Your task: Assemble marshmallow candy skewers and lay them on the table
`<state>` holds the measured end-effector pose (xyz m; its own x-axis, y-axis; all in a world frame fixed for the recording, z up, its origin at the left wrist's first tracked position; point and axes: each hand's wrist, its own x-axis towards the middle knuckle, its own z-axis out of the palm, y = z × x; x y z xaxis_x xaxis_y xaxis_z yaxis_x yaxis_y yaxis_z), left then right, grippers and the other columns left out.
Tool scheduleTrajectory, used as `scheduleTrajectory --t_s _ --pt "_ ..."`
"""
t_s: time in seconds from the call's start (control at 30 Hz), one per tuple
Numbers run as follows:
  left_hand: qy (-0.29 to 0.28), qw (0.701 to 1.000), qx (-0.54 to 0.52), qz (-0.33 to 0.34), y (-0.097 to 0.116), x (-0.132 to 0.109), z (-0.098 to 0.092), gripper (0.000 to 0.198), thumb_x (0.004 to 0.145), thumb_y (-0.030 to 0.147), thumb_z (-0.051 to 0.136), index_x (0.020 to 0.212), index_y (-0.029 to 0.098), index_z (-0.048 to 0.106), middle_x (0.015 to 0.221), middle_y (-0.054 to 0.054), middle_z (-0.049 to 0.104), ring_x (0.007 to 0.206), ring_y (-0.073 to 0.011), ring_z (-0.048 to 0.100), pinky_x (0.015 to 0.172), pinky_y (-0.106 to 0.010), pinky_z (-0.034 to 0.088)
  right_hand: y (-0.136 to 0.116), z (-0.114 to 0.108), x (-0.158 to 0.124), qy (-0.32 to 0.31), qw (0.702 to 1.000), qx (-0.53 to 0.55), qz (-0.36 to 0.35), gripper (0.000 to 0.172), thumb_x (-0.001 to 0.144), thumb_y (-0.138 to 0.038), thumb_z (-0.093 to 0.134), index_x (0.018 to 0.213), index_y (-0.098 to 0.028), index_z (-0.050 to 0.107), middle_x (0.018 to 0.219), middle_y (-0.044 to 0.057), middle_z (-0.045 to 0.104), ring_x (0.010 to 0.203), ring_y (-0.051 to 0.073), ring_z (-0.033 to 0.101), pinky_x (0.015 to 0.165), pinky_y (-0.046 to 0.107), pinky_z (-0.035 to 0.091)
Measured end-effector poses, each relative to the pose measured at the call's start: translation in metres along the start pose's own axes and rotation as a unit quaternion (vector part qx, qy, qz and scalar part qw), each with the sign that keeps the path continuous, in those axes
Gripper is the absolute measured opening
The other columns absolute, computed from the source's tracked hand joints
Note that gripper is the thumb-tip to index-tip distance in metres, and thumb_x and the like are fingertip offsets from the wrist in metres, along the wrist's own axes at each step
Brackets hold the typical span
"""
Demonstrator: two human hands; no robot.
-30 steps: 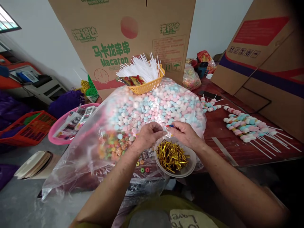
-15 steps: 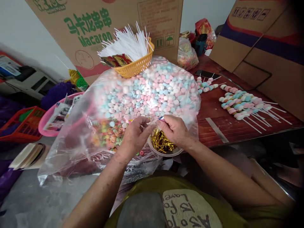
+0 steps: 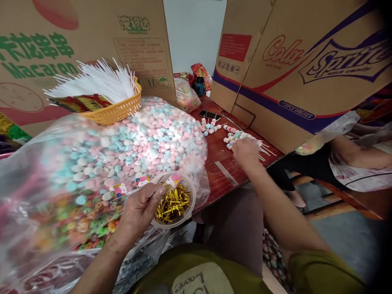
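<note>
My left hand is curled at the rim of a clear bowl of gold twist ties. Its thumb and fingers pinch a clear wrapper with cartoon print, which lies across the bowl. My right hand reaches out to the right onto a pile of pastel candy skewers on the red-brown table. I see only its back; the fingers are hidden. A large clear bag of pink, blue and white candies fills the space ahead, with coloured ring candies at its near end.
A yellow basket of white sticks sits on the big bag. Tall cardboard boxes stand behind and to the right. A phone and a small candy bag lie at the back. Another person's arm shows at right.
My hands have parted: the right one went from beside the bowl out to the skewer pile, while the left stayed at the bowl. The view has swung to the right.
</note>
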<state>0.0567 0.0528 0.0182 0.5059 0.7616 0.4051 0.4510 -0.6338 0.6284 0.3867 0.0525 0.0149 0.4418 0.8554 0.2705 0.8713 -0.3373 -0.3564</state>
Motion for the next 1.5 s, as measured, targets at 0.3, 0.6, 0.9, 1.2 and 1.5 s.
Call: scheduleTrajectory --t_s 0.3,0.6,0.9,1.2,1.5 --pt "0.048 0.99 -0.018 0.128 -0.009 -0.011 -0.017 0.013 0.089 0.015 0.052 0.094 0.022 0.061 0.084 -0.002 0.07 0.08 -0.0135 0.065 0.078 -0.03 0.051 0.059 0.006 0.014 -0.011 0.997 -0.006 -0.082 0.023 0.091 -0.031 0.05 0.087 -0.013 0.063 0.089 0.011 0.064 0.083 0.019 0.062 0.073 0.033 0.05" --pt "0.054 0.985 0.042 0.16 -0.008 -0.013 -0.032 0.01 0.09 0.017 0.052 0.093 0.022 0.059 0.084 -0.002 0.07 0.081 -0.0137 0.064 0.075 -0.031 0.048 -0.027 -0.04 -0.07 0.113 0.875 0.069 -0.466 0.018 0.086 -0.013 0.051 0.101 -0.018 0.058 0.089 0.008 0.065 0.08 0.018 0.061 0.07 0.029 0.049" --pt "0.019 0.978 0.063 0.197 -0.009 -0.014 -0.05 0.013 0.093 0.025 0.047 0.091 0.022 0.06 0.084 -0.003 0.073 0.076 -0.0142 0.066 0.068 -0.031 0.047 -0.029 -0.051 -0.064 0.084 0.827 0.011 -0.556 0.026 0.079 -0.006 0.05 0.102 -0.016 0.057 0.088 0.01 0.064 0.077 0.022 0.059 0.067 0.034 0.048" --pt "-0.005 0.99 0.018 0.14 -0.008 -0.016 -0.051 0.022 0.094 0.03 0.043 0.087 0.024 0.063 0.081 -0.003 0.073 0.076 -0.0151 0.066 0.069 -0.032 0.05 -0.034 -0.061 -0.063 0.12 0.823 -0.018 -0.556 0.029 0.081 -0.01 0.049 0.105 -0.022 0.058 0.086 0.009 0.065 0.075 0.022 0.059 0.066 0.035 0.047" --pt "-0.038 0.977 0.099 0.187 -0.001 -0.006 -0.053 0.018 0.093 0.026 0.047 0.085 0.019 0.063 0.08 -0.002 0.073 0.067 -0.0141 0.064 0.062 -0.029 0.045 -0.033 -0.052 -0.071 0.091 0.806 -0.008 -0.585 0.028 0.079 -0.006 0.049 0.101 -0.019 0.059 0.084 0.008 0.066 0.073 0.02 0.058 0.065 0.033 0.046"
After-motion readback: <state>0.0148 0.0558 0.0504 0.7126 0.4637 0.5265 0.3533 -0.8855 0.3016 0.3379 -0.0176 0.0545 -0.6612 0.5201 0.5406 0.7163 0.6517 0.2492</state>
